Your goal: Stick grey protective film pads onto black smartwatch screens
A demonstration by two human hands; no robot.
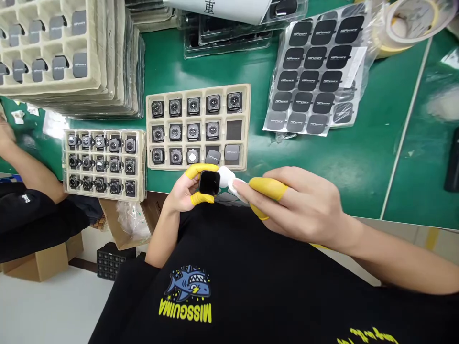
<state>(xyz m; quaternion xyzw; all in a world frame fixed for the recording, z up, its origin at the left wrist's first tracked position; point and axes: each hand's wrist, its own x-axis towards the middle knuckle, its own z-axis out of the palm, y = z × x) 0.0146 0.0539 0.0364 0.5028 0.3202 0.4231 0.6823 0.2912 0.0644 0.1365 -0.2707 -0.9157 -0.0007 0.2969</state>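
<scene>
Left grip (181, 193) pinches a watch (209, 183) by its opposite edges between finger and thumb, dark screen facing up; holding it by the rim probably leaves the glass untouched. Right grip (304, 205) is closed on a small white piece (238, 189), its fingertips pressed together just beside the watch. Between them shows a white disc (225, 177); whether it is fixed to the watch, I cannot tell. Yellow finger covers (268, 187) on both hands likely guard against prints.

The watch is held in front of the body, by the near edge of the table (366, 177), close to a cell tray (245, 110). Its cells seem meant to space the watches apart, backs upward; at the right end, two labelled dark squares (232, 153) lie in the nearest row, one tilted. A second filled tray (142, 162) sits to the left, below a tall tray stack (118, 57). Label sheets (311, 81) lie beyond, perhaps set within right-hand reach, near tape rolls (412, 21).
</scene>
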